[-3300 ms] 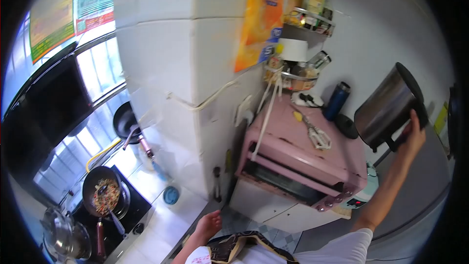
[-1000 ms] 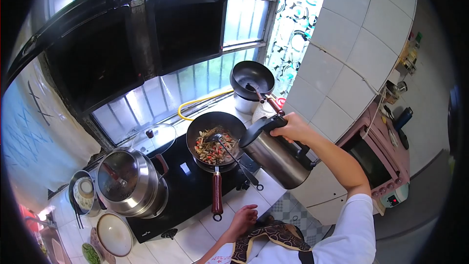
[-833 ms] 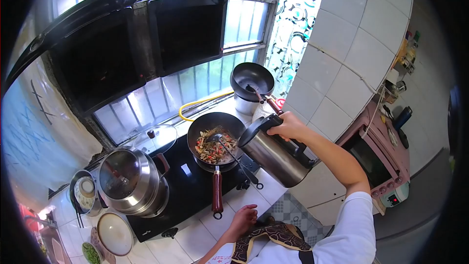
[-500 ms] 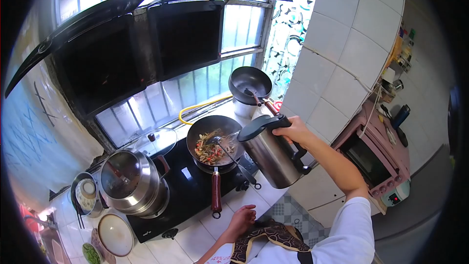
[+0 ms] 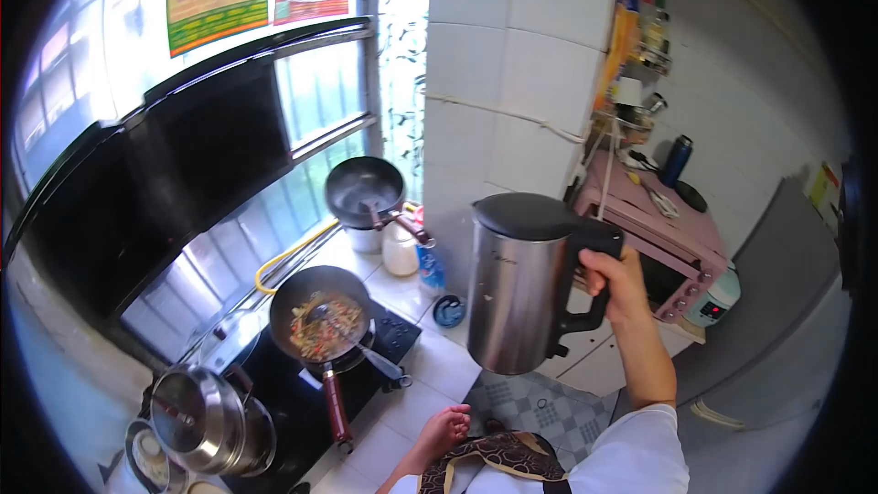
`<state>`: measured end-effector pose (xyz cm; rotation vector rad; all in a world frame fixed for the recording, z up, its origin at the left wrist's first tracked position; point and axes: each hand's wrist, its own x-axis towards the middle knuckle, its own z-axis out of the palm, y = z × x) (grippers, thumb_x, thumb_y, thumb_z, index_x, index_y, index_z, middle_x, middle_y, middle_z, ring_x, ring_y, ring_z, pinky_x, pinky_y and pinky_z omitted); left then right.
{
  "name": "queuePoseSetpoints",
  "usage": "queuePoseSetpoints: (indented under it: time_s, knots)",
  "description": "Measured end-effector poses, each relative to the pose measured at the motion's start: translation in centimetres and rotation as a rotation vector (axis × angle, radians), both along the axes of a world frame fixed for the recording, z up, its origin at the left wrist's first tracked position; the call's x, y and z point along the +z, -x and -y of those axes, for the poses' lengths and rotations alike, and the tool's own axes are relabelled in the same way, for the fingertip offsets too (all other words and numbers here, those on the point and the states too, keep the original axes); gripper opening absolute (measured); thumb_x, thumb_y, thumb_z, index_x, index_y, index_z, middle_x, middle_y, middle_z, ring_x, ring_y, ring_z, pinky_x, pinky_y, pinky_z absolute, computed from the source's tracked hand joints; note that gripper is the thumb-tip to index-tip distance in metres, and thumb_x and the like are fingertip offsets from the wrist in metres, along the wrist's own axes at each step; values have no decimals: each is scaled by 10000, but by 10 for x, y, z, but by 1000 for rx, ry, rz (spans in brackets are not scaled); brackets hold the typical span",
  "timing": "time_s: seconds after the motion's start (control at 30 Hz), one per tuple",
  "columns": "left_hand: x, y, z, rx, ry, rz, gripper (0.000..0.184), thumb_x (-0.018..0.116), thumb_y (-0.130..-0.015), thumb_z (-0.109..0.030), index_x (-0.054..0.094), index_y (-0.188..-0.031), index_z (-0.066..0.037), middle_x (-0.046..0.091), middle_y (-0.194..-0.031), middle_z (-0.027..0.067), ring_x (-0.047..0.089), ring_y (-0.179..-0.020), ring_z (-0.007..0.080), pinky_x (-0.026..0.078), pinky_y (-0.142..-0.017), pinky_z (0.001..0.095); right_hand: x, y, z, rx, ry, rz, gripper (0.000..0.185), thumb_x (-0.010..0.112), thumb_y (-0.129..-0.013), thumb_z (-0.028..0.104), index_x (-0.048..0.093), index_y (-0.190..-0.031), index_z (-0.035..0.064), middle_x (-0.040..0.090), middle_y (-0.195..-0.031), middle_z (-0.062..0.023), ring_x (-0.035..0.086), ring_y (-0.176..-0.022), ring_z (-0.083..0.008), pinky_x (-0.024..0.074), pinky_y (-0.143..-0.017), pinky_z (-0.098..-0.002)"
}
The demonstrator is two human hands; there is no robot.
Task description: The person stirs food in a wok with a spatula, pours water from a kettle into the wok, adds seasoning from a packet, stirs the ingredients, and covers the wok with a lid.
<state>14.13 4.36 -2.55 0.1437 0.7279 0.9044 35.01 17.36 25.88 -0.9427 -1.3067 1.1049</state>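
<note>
- The right hand (image 5: pixel 617 282) grasps the steel kettle (image 5: pixel 514 302) by its black handle (image 5: pixel 585 321).
- The kettle is upright in the air, right of the frying pan (image 5: pixel 311 282).
- The left hand (image 5: pixel 445 430), loosely clenched, is near the patterned apron (image 5: pixel 498 453).
- A ladle (image 5: pixel 380 363) rests in the pan's food (image 5: pixel 315 337).

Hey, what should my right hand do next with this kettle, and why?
Probably set the steel kettle on the round black disc atop the pink oven: your right hand holds it upright, apart from the food-filled wok, and that disc looks bare and could be its base.
</note>
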Motion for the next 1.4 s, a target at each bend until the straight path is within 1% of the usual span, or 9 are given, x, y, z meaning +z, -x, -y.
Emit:
queuePoseSetpoints:
  time_s: [0.1, 0.3, 0.43, 0.5, 0.6, 0.77, 0.93, 1.0, 1.4]
  knots:
    - [1, -18, -19, -75, -22, 34, 243, 441, -781, -49, 447, -1024, -46, 512, -729, 44, 482, -619, 117, 394, -522, 209, 22, -62, 10, -171, -15, -25, 160, 634, -692, 133, 539, -585, 61, 428, -410, 18, 396, -344, -66, 307, -354, -196]
    - [16, -68, -77, -118, -69, 43, 207, 452, -786, -49, 476, -991, -43, 518, -733, 46, 477, -614, 116, 393, -531, 221, 58, -180, 7, -602, -285, -28, 253, 613, -736, 195, 464, -551, 106, 384, -413, 23, 368, -346, -72, 289, -346, -211]
    - [22, -117, -125, -118, -107, 16, 208, 456, -782, -37, 477, -989, -28, 526, -736, 61, 485, -601, 130, 387, -530, 225, 73, -261, -36, -765, -410, -30, 203, 641, -710, 182, 509, -595, 77, 416, -442, 13, 372, -370, -70, 271, -374, -210]
    - [22, -140, -143, -111, -123, 16, 204, 459, -780, -35, 481, -983, -25, 523, -731, 62, 482, -594, 131, 386, -530, 227, 80, -292, -65, -938, -462, 30, 181, 665, -693, 163, 531, -625, 62, 419, -453, 18, 372, -379, -64, 266, -372, -209]
    - [25, -169, -162, -78, -120, -13, 187, 465, -778, -34, 491, -962, -18, 504, -706, 62, 467, -586, 133, 380, -526, 235, 83, -331, -115, -1030, -530, 35, 168, 688, -671, 143, 551, -650, 48, 425, -467, 24, 367, -383, -59, 257, -366, -211]
    - [32, -203, -179, 16, -67, -86, 178, 469, -784, -48, 491, -958, -16, 492, -697, 64, 463, -598, 143, 373, -518, 245, 79, -402, -205, -1101, -554, 14, 169, 682, -662, 139, 562, -666, 19, 457, -495, 3, 389, -389, -68, 306, -371, -210]
    - [29, -214, -189, 65, -60, -102, 182, 475, -786, -71, 493, -960, -21, 522, -717, 63, 496, -608, 147, 395, -532, 244, 74, -443, -268, -1153, -568, -17, 159, 674, -663, 128, 565, -658, 13, 461, -494, -3, 398, -394, -72, 313, -368, -220]
    - [35, -217, -192, 50, -111, -245, 188, 486, -791, -97, 498, -967, -35, 541, -730, 57, 515, -613, 145, 413, -541, 249, 73, -450, -284, -1151, -575, -12, 158, 671, -662, 126, 565, -654, 10, 462, -491, -5, 401, -396, -73, 315, -367, -225]
    - [14, -219, -204, 85, -59, -173, 193, 473, -799, -113, 490, -979, -47, 543, -729, 54, 504, -596, 135, 407, -532, 243, 66, -463, -318, -1210, -481, 48, 216, 673, -631, 172, 556, -623, -10, 470, -472, -31, 424, -387, -104, 345, -379, -247]
